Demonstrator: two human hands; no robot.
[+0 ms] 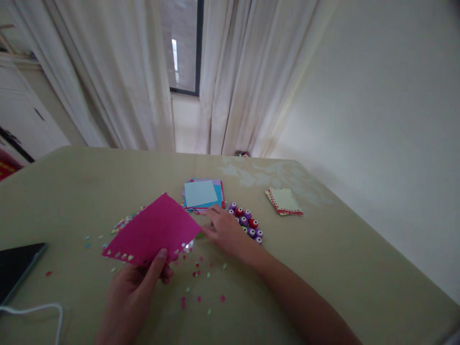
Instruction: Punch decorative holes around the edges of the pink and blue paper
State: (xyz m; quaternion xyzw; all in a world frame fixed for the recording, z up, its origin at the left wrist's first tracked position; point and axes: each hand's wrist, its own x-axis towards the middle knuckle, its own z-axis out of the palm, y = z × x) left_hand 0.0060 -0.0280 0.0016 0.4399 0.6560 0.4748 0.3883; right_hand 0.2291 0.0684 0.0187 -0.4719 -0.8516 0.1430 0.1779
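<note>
My left hand pinches the near edge of a magenta paper square, holding it tilted just above the table; small shapes are punched out along its near edge. My right hand rests on the table right of the sheet, fingers curled close to the sheet's right corner, beside a cluster of small purple and red craft punches. What the right fingers hold, if anything, is hidden.
A stack of coloured paper squares lies behind the hands. Cream cards with red borders sit further right. Paper confetti is scattered over the beige table. A dark tablet and white cable lie at the left.
</note>
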